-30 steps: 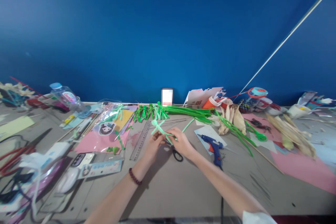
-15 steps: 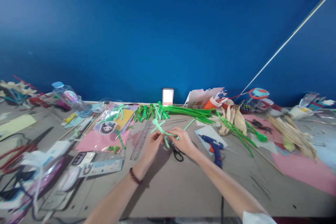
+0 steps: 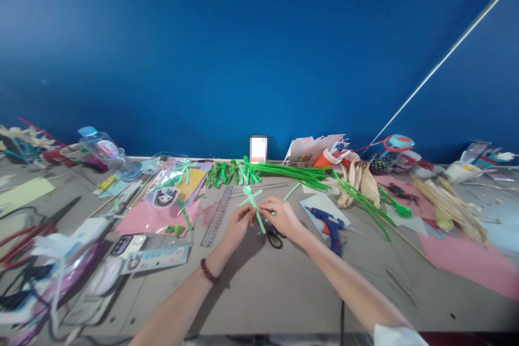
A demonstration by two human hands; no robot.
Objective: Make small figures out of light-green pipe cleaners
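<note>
A pale green pipe-cleaner figure point(image 3: 250, 198) with a round head and arms stuck out is held between my two hands, over the middle of the table. My left hand point(image 3: 242, 220) pinches it from the left side, the fingertips closed near its middle. From the right, my right hand point(image 3: 281, 217) grips it with thumb and fingers together. One pale green leg points down between the hands. Black-handled scissors point(image 3: 274, 238) lie just below my right hand, their blades partly covered. Behind the hands stand several finished green pipe-cleaner figures point(image 3: 232, 172) in a row.
A bundle of green pipe cleaners point(image 3: 295, 174) lies along the back. To the right is a blue glue gun point(image 3: 333, 225) on white paper; to the left, a clear ruler point(image 3: 218, 216) and pink paper point(image 3: 140, 218). A phone point(image 3: 124, 245) and mouse point(image 3: 107, 275) sit front left.
The figure has turned more upright between my hands and moved slightly right. Its leg strands, spread apart before, now hang closer together. My hands have stayed nearly in place.
</note>
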